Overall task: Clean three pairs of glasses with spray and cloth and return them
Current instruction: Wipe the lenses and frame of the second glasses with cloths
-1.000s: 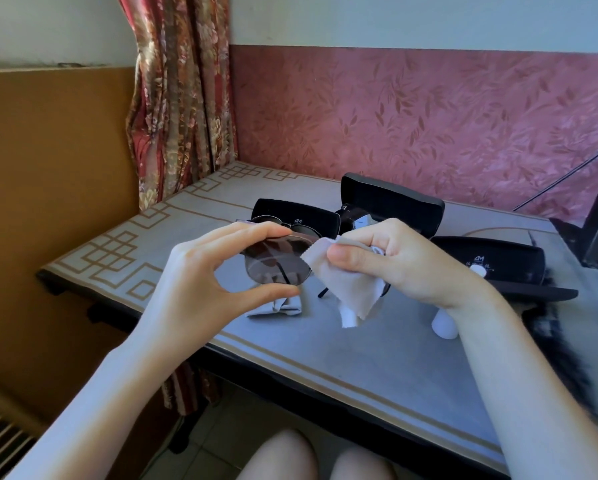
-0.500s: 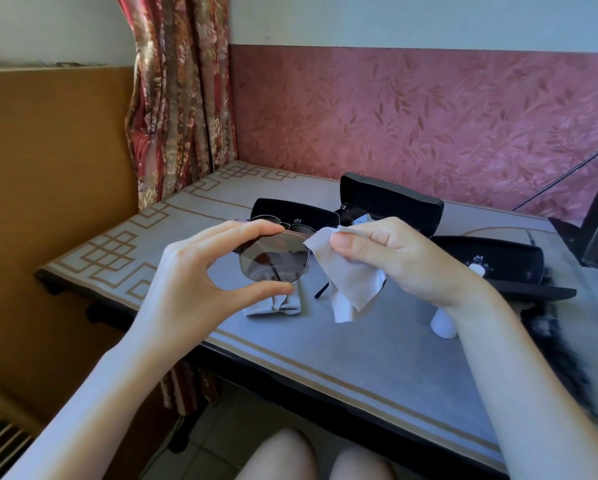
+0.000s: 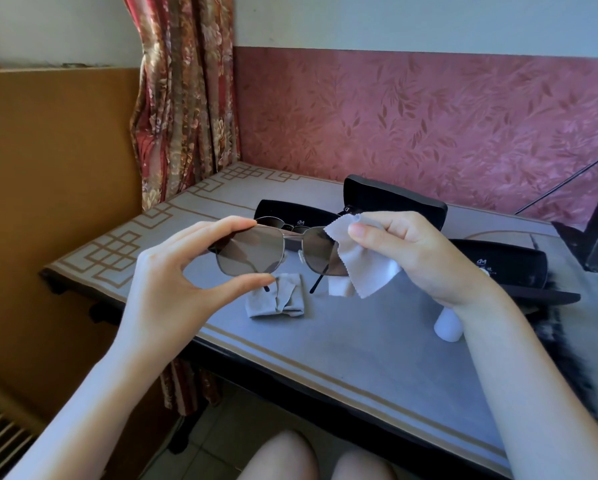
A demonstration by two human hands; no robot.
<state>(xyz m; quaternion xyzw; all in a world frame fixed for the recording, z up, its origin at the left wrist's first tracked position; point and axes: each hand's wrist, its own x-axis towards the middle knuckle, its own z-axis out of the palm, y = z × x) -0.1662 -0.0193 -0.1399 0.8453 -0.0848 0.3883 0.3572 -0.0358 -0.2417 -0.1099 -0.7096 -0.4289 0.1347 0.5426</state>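
Two lenses need wiping: left hand [image 3: 173, 271] pinches the sunglasses [image 3: 256, 252] by one rim mid-frame, right hand [image 3: 418, 251] pinches the cloth [image 3: 359, 268] at the other lens; rub gently, steadying the frame.

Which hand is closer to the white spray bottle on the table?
Right. The right hand, holding a cloth to the glasses, is just above the bottle in view; the left hand pinches the other lens, far to its left.

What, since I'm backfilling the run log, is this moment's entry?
left hand: pinches sunglasses | right hand: holds cloth on lens | table: folded cloth
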